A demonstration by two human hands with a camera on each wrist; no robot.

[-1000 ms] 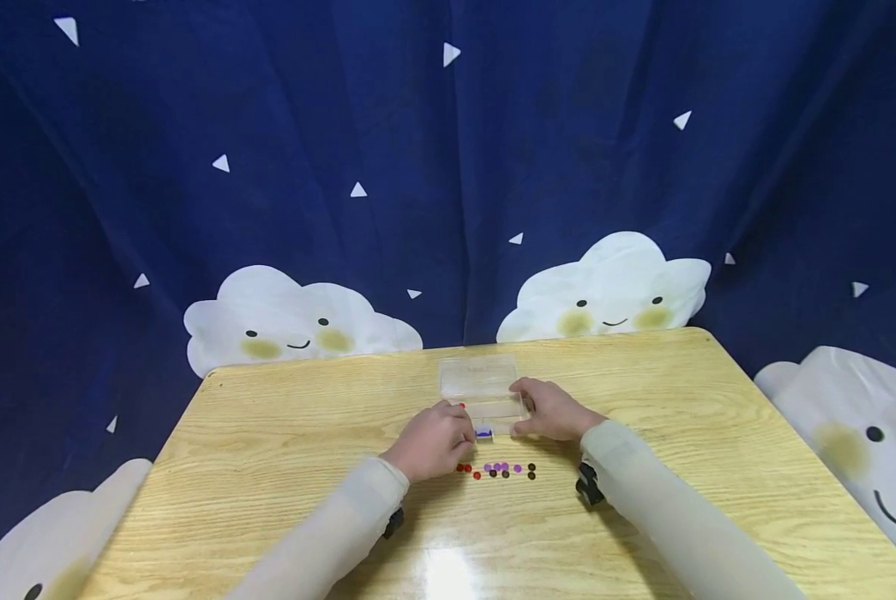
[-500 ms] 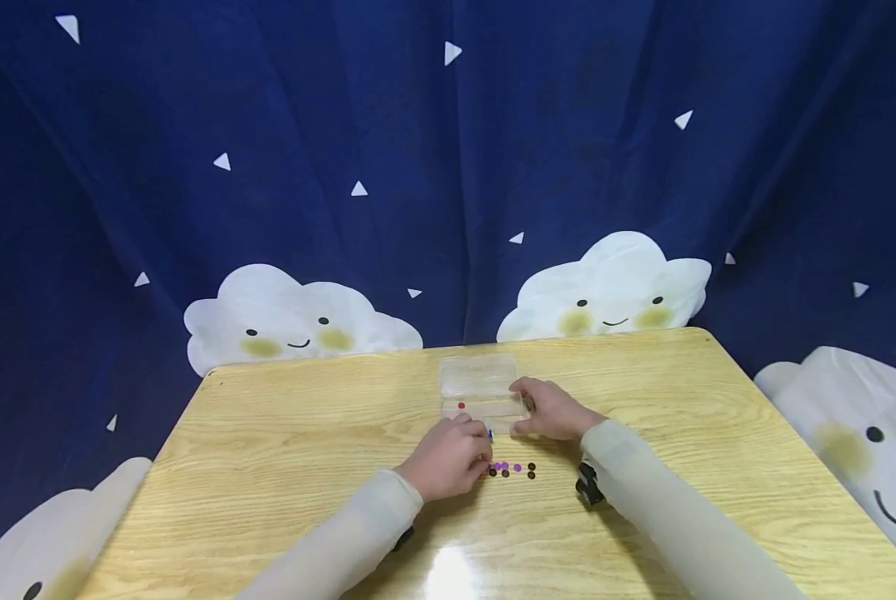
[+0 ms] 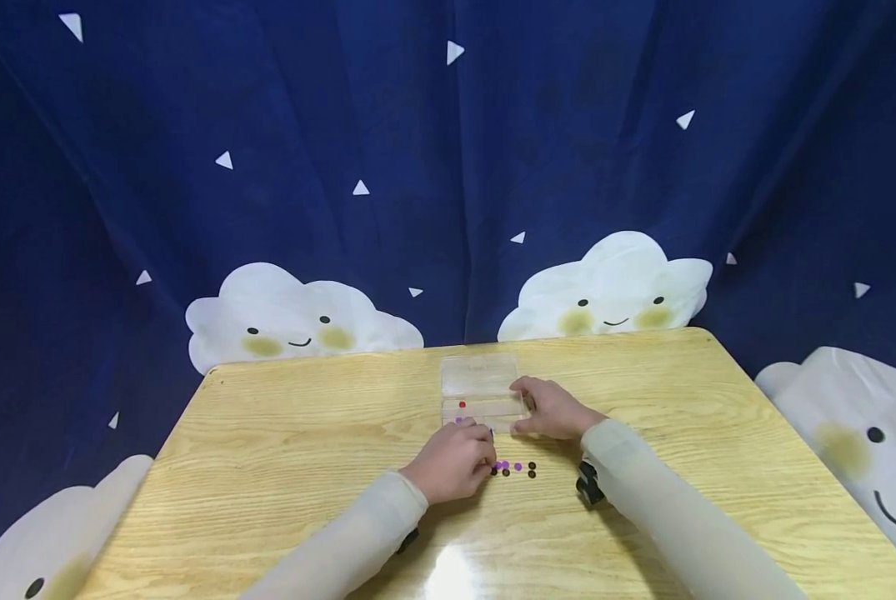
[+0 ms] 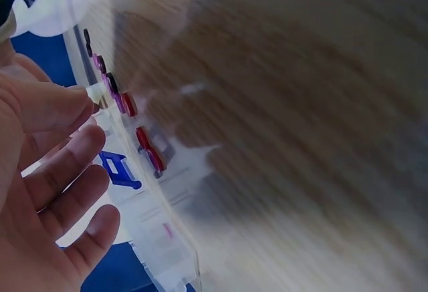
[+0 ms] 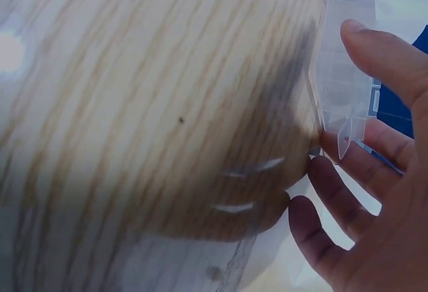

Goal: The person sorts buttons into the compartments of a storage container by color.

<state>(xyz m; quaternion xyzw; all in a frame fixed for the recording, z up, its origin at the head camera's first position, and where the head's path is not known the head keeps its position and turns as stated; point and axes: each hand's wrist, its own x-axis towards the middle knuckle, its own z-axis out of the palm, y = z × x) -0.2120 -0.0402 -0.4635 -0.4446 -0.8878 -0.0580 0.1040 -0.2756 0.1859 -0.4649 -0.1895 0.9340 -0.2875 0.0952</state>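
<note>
A clear plastic box (image 3: 479, 377) stands open, lid towards the back, with a red disc (image 3: 462, 405) and a purple disc (image 3: 458, 420) inside. My right hand (image 3: 555, 410) holds the box's right end between thumb and fingers. A blue latch-like piece (image 4: 120, 170) shows on its near side. My left hand (image 3: 453, 461) is at the left end of a row of small discs, purple (image 3: 518, 467) and dark (image 3: 532, 474). Thumb and forefinger come together; I cannot tell whether a disc is between them. Red discs (image 4: 150, 150) show in the left wrist view.
The wooden table (image 3: 305, 433) reaches back to a dark blue curtain (image 3: 417, 167) with white clouds. Black wrist cameras (image 3: 588, 483) sit under both sleeves. Light glares on the table's near part.
My left hand has moved from the box's left side towards me and to the right, over the red discs. The red and purple discs inside are uncovered. My right hand stays put.
</note>
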